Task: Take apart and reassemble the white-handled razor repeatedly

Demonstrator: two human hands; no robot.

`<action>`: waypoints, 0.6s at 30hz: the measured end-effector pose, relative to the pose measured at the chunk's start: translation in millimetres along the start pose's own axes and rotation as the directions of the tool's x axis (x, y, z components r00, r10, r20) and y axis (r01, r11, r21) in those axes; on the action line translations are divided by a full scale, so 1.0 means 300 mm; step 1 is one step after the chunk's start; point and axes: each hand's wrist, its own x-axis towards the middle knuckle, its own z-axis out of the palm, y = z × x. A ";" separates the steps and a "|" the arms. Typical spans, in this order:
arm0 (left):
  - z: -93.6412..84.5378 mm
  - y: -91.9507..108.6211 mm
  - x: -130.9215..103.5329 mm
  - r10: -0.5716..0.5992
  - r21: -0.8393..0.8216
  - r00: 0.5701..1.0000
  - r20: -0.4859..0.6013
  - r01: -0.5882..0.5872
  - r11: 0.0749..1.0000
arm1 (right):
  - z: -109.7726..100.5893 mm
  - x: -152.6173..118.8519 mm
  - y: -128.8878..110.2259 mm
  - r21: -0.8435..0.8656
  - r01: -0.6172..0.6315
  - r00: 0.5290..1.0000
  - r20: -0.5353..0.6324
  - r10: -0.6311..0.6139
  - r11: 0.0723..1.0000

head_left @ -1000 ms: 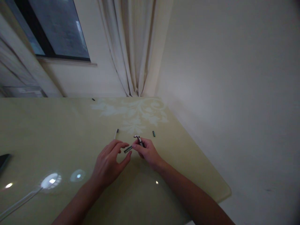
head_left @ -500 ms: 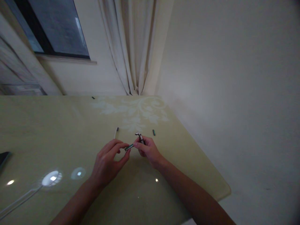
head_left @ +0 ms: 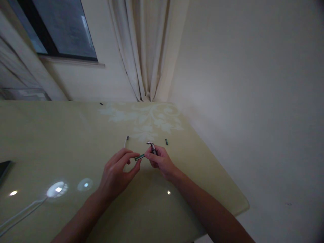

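Note:
Between the thumb and fingers of my left hand is a small flat razor cartridge, dark with a green strip. My right hand is closed round a razor handle, whose bent metal neck points up and left from the grip. The right fingertips meet the cartridge's right end, so both hands are close together above the table. Beyond the right hand lies a second razor cartridge, dark and green. A toothbrush with a dark head and white handle lies behind my left hand, partly hidden by it.
The glossy pale table has a rounded right corner beside the wall. A tiny dark piece lies at its far edge. A dark flat object sits at the left, and white cable-like lines run near the front left.
The hands hold nearly the same pose, with the cartridge and handle still in them. The view has shifted slightly.

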 end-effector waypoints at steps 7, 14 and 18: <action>-0.003 0.003 0.002 -0.006 -0.008 1.000 -0.007 0.005 1.000 | -0.004 -0.002 0.001 0.029 -0.008 1.000 0.026 0.007 1.000; -0.005 0.002 -0.002 -0.006 -0.035 1.000 -0.012 0.006 0.999 | -0.001 -0.003 -0.006 0.041 -0.027 0.999 0.034 0.025 0.999; -0.006 0.005 -0.001 -0.007 -0.061 1.000 -0.003 0.007 0.998 | -0.008 0.001 -0.002 0.065 -0.033 0.999 0.043 0.030 0.997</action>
